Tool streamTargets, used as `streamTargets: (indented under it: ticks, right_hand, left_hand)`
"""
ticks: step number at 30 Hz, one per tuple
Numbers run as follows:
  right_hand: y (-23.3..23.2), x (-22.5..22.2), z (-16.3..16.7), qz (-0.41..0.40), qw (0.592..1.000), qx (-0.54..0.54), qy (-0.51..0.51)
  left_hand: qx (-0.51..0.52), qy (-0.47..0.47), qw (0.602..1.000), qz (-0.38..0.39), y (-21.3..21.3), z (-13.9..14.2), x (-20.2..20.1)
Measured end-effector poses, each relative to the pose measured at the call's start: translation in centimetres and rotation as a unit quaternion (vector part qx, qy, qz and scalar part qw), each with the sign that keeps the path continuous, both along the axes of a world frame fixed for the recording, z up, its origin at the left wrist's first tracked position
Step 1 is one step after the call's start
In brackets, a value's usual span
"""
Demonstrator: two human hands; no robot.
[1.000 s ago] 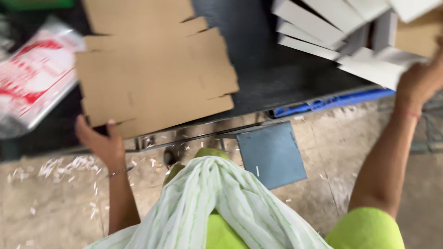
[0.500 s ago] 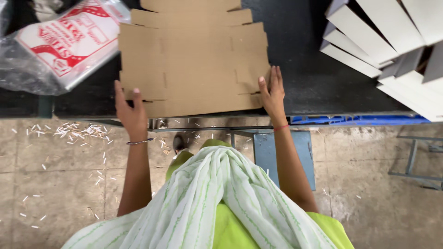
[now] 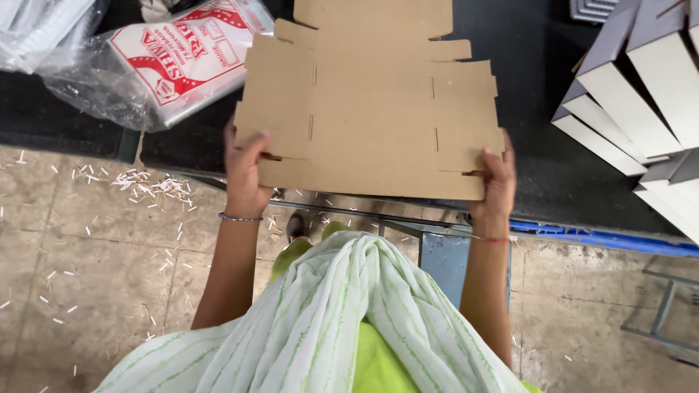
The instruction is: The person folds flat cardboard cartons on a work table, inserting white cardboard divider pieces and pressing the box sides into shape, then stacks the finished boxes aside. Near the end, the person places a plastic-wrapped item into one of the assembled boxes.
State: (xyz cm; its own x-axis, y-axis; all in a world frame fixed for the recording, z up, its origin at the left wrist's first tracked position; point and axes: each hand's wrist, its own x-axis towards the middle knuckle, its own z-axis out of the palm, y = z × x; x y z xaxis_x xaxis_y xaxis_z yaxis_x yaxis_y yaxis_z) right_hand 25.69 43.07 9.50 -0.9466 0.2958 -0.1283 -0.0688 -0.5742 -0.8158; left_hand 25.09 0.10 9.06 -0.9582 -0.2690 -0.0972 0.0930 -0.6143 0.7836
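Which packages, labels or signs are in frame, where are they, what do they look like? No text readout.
Flat cardboard box blank: brown, die-cut with flaps and slots, on the dark table, near edge gripped by left hand and right hand.
Plastic bag: top left on the table, clear film, white panel with red print.
Folded cartons: stack at right, white faces, grey sides, leaning.
No signs or screens.

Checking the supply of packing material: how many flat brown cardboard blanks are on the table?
1 that shows: the flat die-cut cardboard blank on the dark table, its near corners gripped by the left hand and right hand. Others may lie hidden beneath it.
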Motion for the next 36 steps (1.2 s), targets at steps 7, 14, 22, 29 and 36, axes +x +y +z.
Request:
streamTargets:
  ticks: [7, 14, 22, 29, 36]
  right_hand:
    - [-1.1, -1.0, -2.2, 0.012, 0.991, 0.067, -0.114]
    - [-11.2, -2.3, -2.6, 0.042, 0.783, 0.605, 0.137]
    - [-16.5, -3.4, -5.4, 0.089, 0.629, 0.772, 0.009]
    - [-10.0, -7.2, -3.6, 0.101, 0.9, 0.423, -0.034]
    - [-9.8, -15.1, -1.0, 0.021, 0.952, 0.289, -0.095]
  left_hand:
    - [-0.062, -0.159, 0.978, -0.123, 1.8, -3.7, -2.5]
    - [-0.689, 0.126, 0.706, -0.105, 11.5, -2.8, -2.5]
    - [-0.785, 0.142, 0.593, -0.111, 12.0, -2.9, -2.9]
    - [-0.583, 0.082, 0.801, -0.107, 7.4, -3.5, -9.9]
    - [-0.47, -0.041, 0.882, -0.009, 8.2, -2.9, -18.0]
